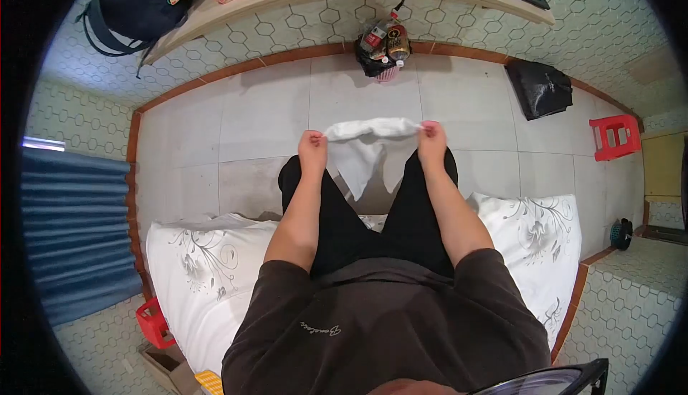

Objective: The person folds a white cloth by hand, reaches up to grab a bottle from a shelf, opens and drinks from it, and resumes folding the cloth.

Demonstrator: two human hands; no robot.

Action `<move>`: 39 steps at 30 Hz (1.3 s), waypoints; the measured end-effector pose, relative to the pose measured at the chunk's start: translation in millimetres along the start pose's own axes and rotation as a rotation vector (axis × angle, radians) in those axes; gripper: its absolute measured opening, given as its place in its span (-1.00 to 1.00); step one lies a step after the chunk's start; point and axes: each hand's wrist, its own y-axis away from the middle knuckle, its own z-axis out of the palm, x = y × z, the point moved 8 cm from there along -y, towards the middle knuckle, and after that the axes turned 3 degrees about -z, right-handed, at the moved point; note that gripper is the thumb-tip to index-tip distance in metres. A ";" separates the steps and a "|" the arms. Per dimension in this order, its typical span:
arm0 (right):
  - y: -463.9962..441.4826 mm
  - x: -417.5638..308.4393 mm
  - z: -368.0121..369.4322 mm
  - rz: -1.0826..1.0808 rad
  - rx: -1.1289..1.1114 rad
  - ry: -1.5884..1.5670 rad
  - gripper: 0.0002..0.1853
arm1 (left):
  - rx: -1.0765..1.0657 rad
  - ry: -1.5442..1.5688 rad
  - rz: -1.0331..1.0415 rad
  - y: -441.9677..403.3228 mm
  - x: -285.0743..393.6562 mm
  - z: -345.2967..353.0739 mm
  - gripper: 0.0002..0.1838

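A white cloth (373,128) is stretched between my two hands, above and just beyond my knees. Its top edge looks bunched or rolled into a thick band, and thinner pointed parts hang below it between my legs. My left hand (313,150) pinches the cloth's left end with closed fingers. At the opposite end, my right hand (431,144) grips the corner between thumb and fingers. What kind of cloth it is, I cannot tell.
I sit on a bed with a white floral sheet (530,230). Bottles fill a bin (385,47) by the wall, under a wooden shelf (308,8). A black bag (539,90) and a red stool (615,137) stand on the right. A blue curtain (79,237) hangs left.
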 end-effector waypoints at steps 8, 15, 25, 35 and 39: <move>5.1 -14.3 -25.3 0.043 0.341 -0.230 -0.81 | 0.230 0.029 0.050 3.5 17.9 -27.2 -0.88; 4.0 -18.4 -22.9 -0.024 0.244 -0.023 -0.83 | 0.217 -0.103 0.152 2.4 16.8 -25.1 -0.90; 9.2 -19.3 -2.1 -0.010 0.004 -0.032 -0.83 | 0.101 -0.070 0.060 7.9 18.4 -7.4 -0.91; 9.7 -39.1 -31.0 -0.114 0.328 0.046 -0.82 | 0.333 -0.028 0.070 3.6 24.2 -39.8 -0.83; 13.7 -32.4 -30.2 -0.090 0.308 0.057 -0.80 | 0.265 -0.058 0.006 5.6 17.6 -36.4 -0.81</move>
